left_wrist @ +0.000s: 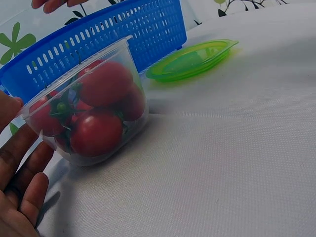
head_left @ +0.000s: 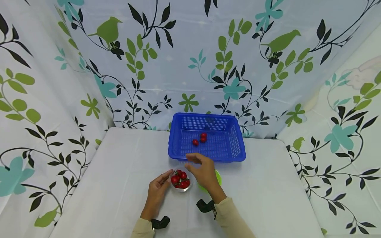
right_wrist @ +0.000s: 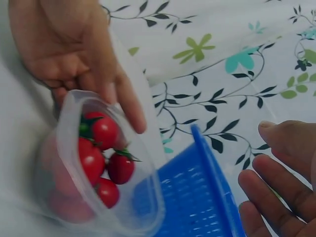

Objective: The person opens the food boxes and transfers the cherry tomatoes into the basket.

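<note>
A clear plastic container (head_left: 182, 190) stands on the table, holding several red cherry tomatoes (head_left: 178, 180) with green stems. My left hand (head_left: 159, 190) holds its left side, thumb at the rim and fingers against the wall, as the left wrist view shows. Beyond it, a blue slotted basket (head_left: 239, 147) has 3 cherry tomatoes (head_left: 195, 142) on its floor. Between container and basket hovers my right hand (head_left: 205, 172), fingers spread loosely with nothing between them; it also appears at the edge of the right wrist view (right_wrist: 284, 182).
A lime-green plastic lid (head_left: 219, 178) lies right of the container, partly covered by my right hand in the head view. White cloth covers the table (head_left: 125, 165). Curtains (head_left: 166, 66) printed with leaves and birds hang behind and at both sides.
</note>
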Demonstrator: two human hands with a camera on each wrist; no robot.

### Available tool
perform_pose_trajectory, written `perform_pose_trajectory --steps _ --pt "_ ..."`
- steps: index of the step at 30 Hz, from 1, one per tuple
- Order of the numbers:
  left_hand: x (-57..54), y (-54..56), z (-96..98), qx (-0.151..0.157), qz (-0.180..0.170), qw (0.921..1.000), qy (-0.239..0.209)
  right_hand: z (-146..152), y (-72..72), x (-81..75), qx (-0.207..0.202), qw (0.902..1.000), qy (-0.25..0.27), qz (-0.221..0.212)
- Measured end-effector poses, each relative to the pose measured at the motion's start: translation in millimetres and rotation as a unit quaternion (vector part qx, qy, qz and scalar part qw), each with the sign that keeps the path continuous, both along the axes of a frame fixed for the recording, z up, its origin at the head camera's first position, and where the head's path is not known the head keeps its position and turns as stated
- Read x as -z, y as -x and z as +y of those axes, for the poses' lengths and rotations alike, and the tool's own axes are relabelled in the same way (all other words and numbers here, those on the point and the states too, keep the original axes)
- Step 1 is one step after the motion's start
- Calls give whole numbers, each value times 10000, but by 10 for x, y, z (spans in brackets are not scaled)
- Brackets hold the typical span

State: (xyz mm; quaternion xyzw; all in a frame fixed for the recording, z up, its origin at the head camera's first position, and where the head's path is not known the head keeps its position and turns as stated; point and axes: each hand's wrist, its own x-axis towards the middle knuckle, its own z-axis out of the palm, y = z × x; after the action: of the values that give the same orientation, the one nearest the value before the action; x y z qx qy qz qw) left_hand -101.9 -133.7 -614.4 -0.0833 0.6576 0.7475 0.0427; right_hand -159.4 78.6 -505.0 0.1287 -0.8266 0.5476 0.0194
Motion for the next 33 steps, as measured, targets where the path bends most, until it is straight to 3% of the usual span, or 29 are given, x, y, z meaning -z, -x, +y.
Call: perform_pose_trajectory --steps 17,33 --pt "12 3 -5 67 142 9999 35 -180 -191 417 -139 9991 -297 -279" --pt "-10 -6 5 14 163 9998 -125 -343 -252 582 -269 9965 -761 -229"
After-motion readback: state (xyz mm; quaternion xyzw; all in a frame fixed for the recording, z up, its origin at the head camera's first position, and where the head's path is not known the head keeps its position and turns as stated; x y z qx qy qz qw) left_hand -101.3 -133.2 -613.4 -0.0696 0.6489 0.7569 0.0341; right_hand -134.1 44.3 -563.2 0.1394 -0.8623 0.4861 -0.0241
